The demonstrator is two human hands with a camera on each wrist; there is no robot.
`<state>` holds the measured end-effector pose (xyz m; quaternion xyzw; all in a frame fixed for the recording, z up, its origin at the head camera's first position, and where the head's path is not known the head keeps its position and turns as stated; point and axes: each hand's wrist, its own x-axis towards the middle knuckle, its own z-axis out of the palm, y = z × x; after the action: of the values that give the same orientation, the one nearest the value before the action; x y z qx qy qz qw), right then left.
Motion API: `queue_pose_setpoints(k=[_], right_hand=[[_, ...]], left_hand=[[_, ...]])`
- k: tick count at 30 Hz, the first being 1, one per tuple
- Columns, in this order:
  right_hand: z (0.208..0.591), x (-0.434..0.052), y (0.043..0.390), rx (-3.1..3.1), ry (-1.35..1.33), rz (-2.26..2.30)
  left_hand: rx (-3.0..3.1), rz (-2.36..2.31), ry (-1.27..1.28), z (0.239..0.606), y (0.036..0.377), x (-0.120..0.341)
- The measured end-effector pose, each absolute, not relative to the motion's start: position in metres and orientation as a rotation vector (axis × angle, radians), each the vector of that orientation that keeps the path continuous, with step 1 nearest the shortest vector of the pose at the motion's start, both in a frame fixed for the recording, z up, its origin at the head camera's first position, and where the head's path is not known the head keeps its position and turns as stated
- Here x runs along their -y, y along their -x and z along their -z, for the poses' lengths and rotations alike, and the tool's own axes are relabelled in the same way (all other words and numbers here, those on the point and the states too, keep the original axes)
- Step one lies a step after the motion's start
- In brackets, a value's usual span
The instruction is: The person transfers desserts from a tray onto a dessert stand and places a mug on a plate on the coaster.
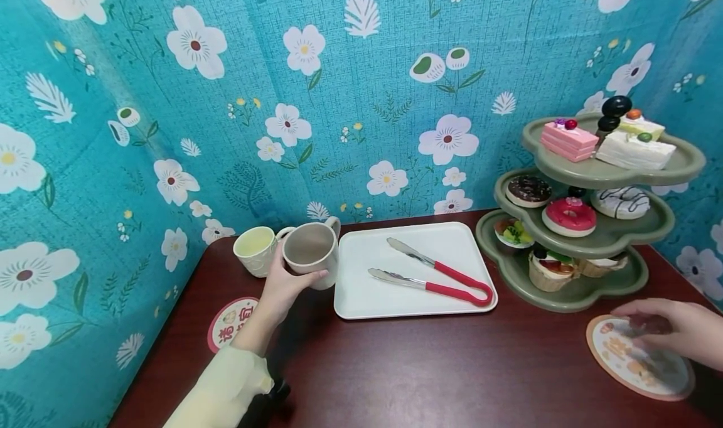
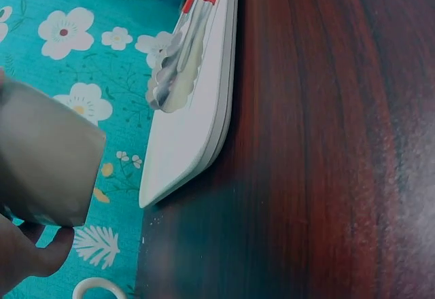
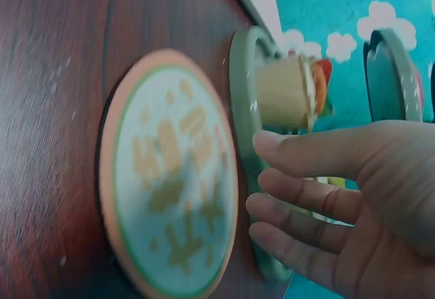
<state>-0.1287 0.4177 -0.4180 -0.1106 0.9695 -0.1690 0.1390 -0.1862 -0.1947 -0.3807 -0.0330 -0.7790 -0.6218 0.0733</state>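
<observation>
My left hand (image 1: 282, 285) grips a grey mug (image 1: 314, 247) from its near left side, thumb across the front. The mug is tilted, its handle pointing to the back. In the left wrist view the mug (image 2: 47, 160) is lifted, with thumb and fingers at its side. A cream embossed cup (image 1: 257, 260) stands just left of that hand. On the far right, my right hand (image 1: 680, 327) hovers over an orange-rimmed round coaster (image 1: 638, 368). Its fingers (image 3: 299, 234) are loosely bent with nothing between them, as the right wrist view shows.
A white tray (image 1: 361, 302) bearing red-handled tongs (image 1: 457, 288) lies mid-table. Behind the right hand rises a green three-tier stand (image 1: 565, 299) with cakes, donuts and tarts. A red-rimmed coaster (image 1: 217, 334) is partly under the left forearm. Flowered blue cloth (image 1: 367, 101) hangs behind the table.
</observation>
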Motion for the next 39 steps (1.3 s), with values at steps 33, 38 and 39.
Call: queue_pose_setpoints(k=[33,38,39], right_hand=[[0.355,-0.295,0.143,-2.873,0.96,0.876],[0.351,-0.274,0.147,-2.835,0.978,1.025],[0.35,-0.269,0.148,-2.829,0.974,1.048]], left_hand=[[2.328,2.08,0.679,0.379,0.159,0.178],[2.279,2.154,0.775,0.382,0.16,0.173],[2.27,2.17,0.793,0.383,0.16,0.171]])
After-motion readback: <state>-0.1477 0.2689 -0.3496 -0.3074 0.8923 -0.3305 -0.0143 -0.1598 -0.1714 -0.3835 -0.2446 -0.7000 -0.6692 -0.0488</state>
